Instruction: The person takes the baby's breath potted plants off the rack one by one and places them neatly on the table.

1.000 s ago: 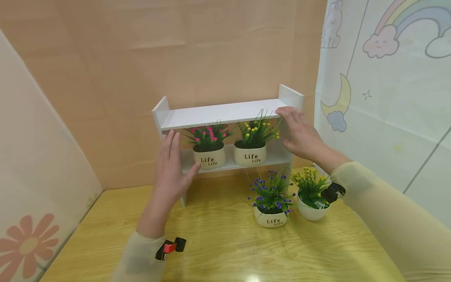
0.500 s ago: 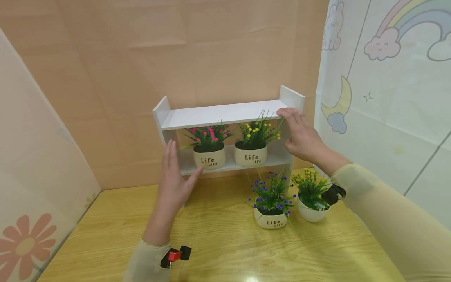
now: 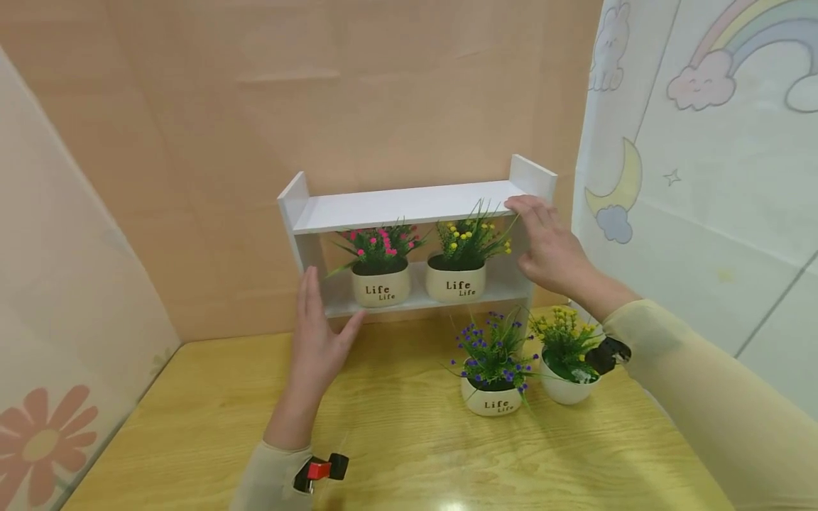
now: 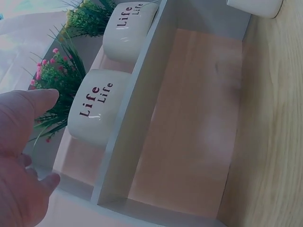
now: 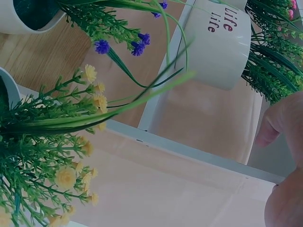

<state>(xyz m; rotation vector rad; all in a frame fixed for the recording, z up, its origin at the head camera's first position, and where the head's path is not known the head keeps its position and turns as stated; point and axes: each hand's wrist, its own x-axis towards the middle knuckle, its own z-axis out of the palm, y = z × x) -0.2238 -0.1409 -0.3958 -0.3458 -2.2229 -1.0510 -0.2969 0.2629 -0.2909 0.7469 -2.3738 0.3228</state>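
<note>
A white two-tier shelf (image 3: 409,206) stands on the wooden table. On its middle board are a cream pot with pink flowers (image 3: 380,285) and a cream pot with yellow flowers (image 3: 456,282), both lettered "Life". My left hand (image 3: 317,348) is at the shelf's left side, fingers straight up along the panel and thumb spread inward. At the upper right corner, the fingers of my right hand (image 3: 548,245) rest over the top board's front edge, with the thumb lower down. In the right wrist view the thumb (image 5: 269,131) shows near the side panel; most fingers are hidden.
A pot with purple flowers (image 3: 493,394) stands on the table (image 3: 396,440) before the shelf's right end. Beside it is a white pot with yellow flowers (image 3: 569,383), under my right forearm. An orange backdrop (image 3: 409,85) and a printed white wall (image 3: 716,199) enclose the table.
My left hand has slid down along the shelf's left side, from near the top board to about the middle board. My right hand stays at the upper right corner.
</note>
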